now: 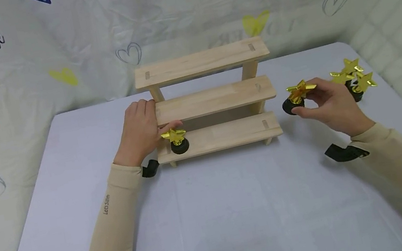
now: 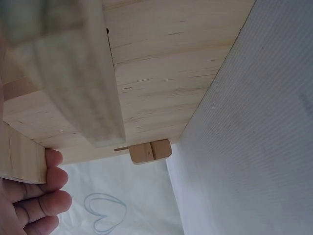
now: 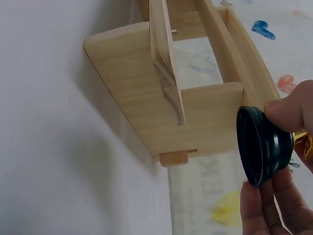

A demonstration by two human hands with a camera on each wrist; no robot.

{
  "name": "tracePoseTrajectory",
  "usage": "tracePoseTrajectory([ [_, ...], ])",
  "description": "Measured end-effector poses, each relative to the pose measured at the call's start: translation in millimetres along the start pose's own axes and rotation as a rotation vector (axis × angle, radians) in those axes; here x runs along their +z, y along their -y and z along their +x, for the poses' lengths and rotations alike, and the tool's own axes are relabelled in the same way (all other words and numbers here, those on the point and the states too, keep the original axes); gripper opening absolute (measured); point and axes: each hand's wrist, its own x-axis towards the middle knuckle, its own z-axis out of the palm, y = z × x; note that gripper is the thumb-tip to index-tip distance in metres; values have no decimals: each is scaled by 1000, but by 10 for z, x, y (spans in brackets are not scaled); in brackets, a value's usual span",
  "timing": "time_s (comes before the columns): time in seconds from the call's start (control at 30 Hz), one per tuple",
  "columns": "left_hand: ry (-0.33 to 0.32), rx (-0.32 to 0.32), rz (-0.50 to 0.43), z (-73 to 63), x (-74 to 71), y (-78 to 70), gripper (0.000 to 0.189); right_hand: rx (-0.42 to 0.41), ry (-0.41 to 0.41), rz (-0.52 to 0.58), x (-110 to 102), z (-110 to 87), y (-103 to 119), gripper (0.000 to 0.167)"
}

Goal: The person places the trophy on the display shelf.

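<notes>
A three-tiered wooden shelf stands on the table. At its left end my left hand grips the middle tier, fingers behind and thumb in front. The left wrist view shows those fingertips against the edge of the wood. Right of the shelf, my right hand holds a small gold star trophy with a black base. Thumb and fingers are round that base, its hollow underside showing in the right wrist view. One more star trophy stands on the left of the lowest tier.
Several gold star trophies stand close together at the table's right side, partly behind my right hand. White cloth covers the table. A printed curtain hangs behind it.
</notes>
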Motion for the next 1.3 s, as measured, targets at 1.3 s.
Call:
tracePoseTrajectory([
  [1.3, 0, 2, -11, -11, 2, 8, 99, -106, 184, 48, 614, 6, 76, 46],
])
